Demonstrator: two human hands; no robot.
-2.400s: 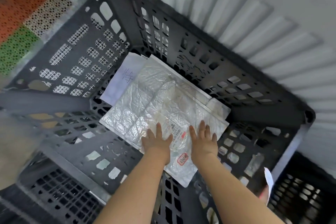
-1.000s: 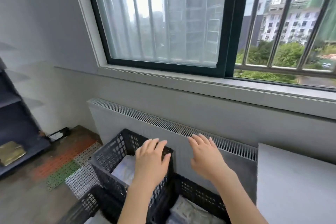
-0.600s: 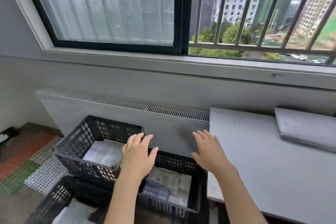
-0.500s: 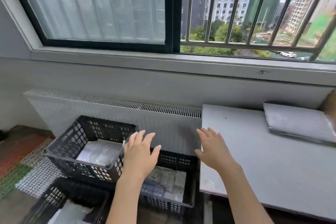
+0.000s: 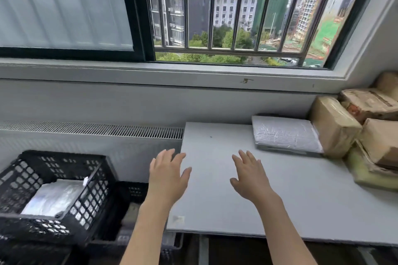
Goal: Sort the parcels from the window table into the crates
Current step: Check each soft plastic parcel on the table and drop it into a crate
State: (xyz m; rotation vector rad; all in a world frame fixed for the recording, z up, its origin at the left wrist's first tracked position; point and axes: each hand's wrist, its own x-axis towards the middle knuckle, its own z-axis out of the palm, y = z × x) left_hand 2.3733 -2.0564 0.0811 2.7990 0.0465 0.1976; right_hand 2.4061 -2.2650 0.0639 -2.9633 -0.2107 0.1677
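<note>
My left hand [image 5: 168,176] hovers open at the left edge of the grey window table [image 5: 301,196], fingers spread, holding nothing. My right hand [image 5: 249,174] is open above the table's near left part, also with nothing in it. A flat silver-grey plastic parcel [image 5: 284,134] lies at the back of the table, beyond my right hand. Several brown taped cardboard parcels [image 5: 336,125] are piled against the right wall. A black perforated crate [image 5: 86,180] stands at the left with a pale plastic parcel [image 5: 56,197] inside it.
A second black crate [image 5: 133,191] sits lower, between the first crate and the table, partly hidden by my left arm. A white radiator [image 5: 92,135] runs along the wall under the barred window [image 5: 226,11].
I have risen from pressing a parcel down in a crate and turned right. Both hands, open and without a load, moved from over the crates to over the table; the parcels came into view.
</note>
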